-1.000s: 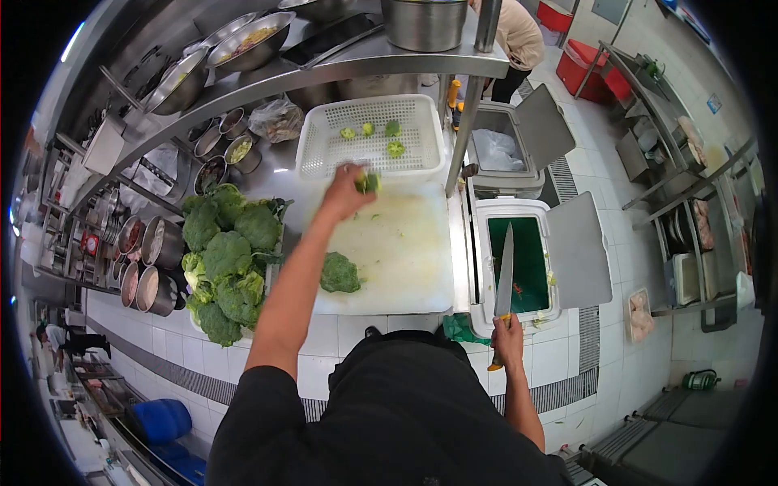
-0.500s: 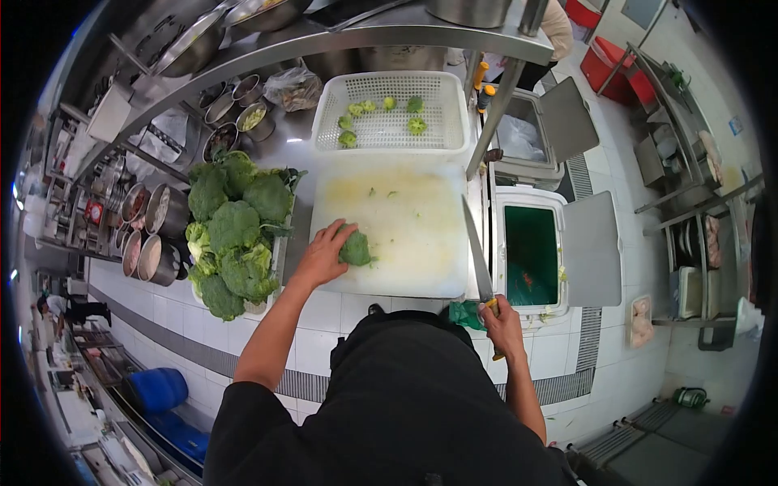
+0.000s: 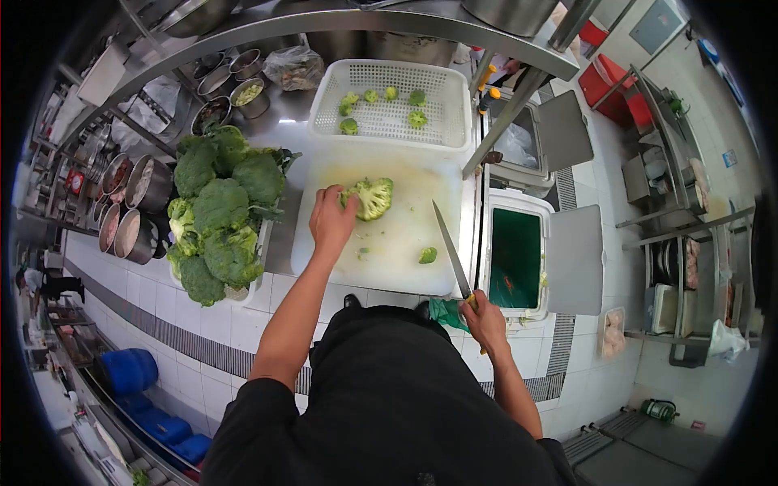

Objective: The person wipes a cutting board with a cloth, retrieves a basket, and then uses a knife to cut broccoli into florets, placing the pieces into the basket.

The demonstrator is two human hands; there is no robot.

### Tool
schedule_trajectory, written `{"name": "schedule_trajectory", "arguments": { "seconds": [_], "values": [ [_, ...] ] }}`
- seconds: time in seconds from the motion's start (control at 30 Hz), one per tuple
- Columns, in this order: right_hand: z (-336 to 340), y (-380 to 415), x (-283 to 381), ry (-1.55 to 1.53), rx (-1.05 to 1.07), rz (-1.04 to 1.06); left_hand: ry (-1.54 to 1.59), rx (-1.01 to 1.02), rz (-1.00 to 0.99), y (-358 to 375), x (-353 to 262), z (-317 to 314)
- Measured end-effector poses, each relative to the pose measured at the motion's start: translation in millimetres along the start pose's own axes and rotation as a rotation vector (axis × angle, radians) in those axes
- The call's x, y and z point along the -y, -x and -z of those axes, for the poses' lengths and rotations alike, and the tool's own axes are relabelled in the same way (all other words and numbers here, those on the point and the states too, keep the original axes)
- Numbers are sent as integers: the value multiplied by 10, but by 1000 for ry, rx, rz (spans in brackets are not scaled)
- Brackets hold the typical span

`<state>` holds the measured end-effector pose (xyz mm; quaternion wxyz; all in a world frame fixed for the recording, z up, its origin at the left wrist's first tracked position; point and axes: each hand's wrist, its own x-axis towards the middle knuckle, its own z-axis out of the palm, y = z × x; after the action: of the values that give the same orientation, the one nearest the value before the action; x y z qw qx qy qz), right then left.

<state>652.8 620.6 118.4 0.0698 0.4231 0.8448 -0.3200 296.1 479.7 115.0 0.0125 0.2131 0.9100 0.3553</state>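
On the white cutting board (image 3: pixel 397 271), my left hand (image 3: pixel 333 219) grips the left side of a broccoli head (image 3: pixel 374 199) whose pale cut face shows. My right hand (image 3: pixel 485 320) is closed round the yellow handle of a long knife (image 3: pixel 452 255). The blade points up and left over the board's right side. A small broccoli floret (image 3: pixel 427 255) lies near the board's lower right, with green crumbs farther left. Behind the board, a white perforated basket (image 3: pixel 318 105) holds several florets. A pile of whole broccoli heads (image 3: pixel 220 204) stands left of the board.
A metal shelf bar (image 3: pixel 324 24) crosses above the basket. Metal pots (image 3: pixel 149 185) stand at the far left. Right of the board is an open white bin (image 3: pixel 545 243) with a green inside. A plastic bag (image 3: pixel 293 68) lies behind the pile.
My left hand has moved up the board and now grips a broccoli head with its cut face showing. A small floret now lies at the lower right. The knife stays in my right hand.
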Motion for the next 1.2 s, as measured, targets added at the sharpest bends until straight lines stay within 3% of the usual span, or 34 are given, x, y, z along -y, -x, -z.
{"name": "schedule_trajectory", "arguments": {
  "seconds": [0.07,0.13,0.23,0.3,0.33,0.4,0.5,0.57,0.63,0.67,0.73,0.87,0.97,1.2],
  "values": [
    [-84,-1,-99,-58,-48,60,68,139,-210,302,13,-183],
    [-239,-63,-244,-192,-16,-1,198,418,-482,766,-396,-264],
    [-344,-92,-334,-331,-8,-39,144,539,-565,1005,-451,-737],
    [-332,-163,-349,-337,-67,-19,195,614,-516,781,-419,-998],
    [-191,-104,-192,-394,-22,-89,303,567,-394,610,-615,-839],
    [-154,-88,-178,-325,-13,-90,500,306,-403,156,-903,-413],
    [-46,24,14,-219,-11,-84,264,228,-466,-629,-515,-35],
    [-49,74,74,-216,-120,43,97,238,-520,-857,-11,-1],
    [-76,60,92,-200,-113,45,155,504,-270,-802,390,-87],
    [-88,57,99,-178,-99,46,154,506,-272,-742,461,-142],
    [-32,27,148,-127,-33,15,397,598,-62,-603,492,-179],
    [220,121,393,-58,56,-19,286,386,-150,-34,322,-393],
    [437,271,621,-19,124,26,333,314,-90,373,91,-420],
    [612,425,786,60,223,100,361,300,-28,534,-1,-418]
  ]
}}
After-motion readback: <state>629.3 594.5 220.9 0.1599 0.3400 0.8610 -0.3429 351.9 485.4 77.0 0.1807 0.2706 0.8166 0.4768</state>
